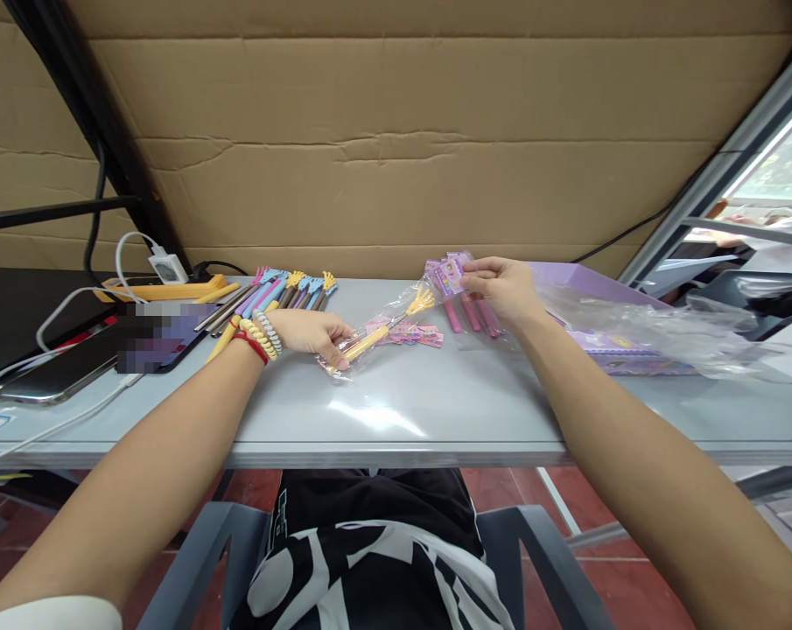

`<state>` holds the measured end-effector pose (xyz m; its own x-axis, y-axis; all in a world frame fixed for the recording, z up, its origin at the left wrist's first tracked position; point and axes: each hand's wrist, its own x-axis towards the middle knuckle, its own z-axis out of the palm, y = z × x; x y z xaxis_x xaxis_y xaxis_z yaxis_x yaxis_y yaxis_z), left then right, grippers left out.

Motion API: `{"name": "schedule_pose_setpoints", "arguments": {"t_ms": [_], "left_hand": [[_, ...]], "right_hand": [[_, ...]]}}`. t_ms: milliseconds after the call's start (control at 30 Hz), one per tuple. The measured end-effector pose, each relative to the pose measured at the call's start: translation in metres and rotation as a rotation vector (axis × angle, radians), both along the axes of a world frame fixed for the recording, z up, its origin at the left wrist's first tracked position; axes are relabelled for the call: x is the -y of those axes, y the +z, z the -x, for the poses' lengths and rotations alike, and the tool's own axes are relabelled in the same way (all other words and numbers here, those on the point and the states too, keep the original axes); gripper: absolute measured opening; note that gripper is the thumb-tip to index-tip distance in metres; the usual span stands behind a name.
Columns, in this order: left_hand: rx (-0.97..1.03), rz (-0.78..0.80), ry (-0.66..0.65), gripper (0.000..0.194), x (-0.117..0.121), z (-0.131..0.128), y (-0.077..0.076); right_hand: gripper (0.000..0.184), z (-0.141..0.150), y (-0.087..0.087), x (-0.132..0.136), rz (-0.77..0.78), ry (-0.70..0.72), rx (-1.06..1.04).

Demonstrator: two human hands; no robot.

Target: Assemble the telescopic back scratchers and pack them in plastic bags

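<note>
My left hand [317,337] is closed on the near end of a clear plastic bag with a yellow back scratcher [369,339] inside. The scratcher's hand-shaped head points up and right toward my right hand [501,284]. Between thumb and fingers, my right hand pinches a small purple printed card [451,275]. Just below it lie several pink-handled sticks [473,313], partly covered by clear film. Under the bagged scratcher is a spread of pink printed cards [418,334]. Beside my left wrist, several coloured back scratchers [283,289] lie in a row.
At right, a purple box [579,278] stands partly under loose clear plastic bags [658,328]. Phones [60,363], white cables and a charger [168,264] occupy the table's left. A cardboard wall [396,149] rises behind the table. Another person is partly visible at far right.
</note>
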<state>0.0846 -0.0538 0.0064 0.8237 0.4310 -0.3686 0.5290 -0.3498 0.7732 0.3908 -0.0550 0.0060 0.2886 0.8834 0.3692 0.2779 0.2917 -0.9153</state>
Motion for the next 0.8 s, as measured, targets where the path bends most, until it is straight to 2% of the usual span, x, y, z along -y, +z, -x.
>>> {"name": "schedule_pose_setpoints", "arguments": {"t_ms": [200, 367, 533, 800], "left_hand": [[-0.021, -0.001, 0.031, 0.034, 0.000, 0.001, -0.001], [-0.002, -0.018, 0.023, 0.034, -0.002, 0.002, -0.004], [-0.001, -0.007, 0.029, 0.034, -0.002, 0.002, -0.004], [-0.009, 0.007, 0.026, 0.035, -0.002, 0.002, -0.004]], "right_hand": [[0.027, 0.001, 0.000, 0.003, 0.012, -0.012, 0.040], [0.012, 0.000, -0.005, -0.005, -0.031, 0.049, 0.031], [0.007, -0.002, -0.008, -0.010, -0.037, 0.035, 0.067], [0.011, -0.003, -0.008, -0.006, -0.071, 0.011, 0.054]]}}
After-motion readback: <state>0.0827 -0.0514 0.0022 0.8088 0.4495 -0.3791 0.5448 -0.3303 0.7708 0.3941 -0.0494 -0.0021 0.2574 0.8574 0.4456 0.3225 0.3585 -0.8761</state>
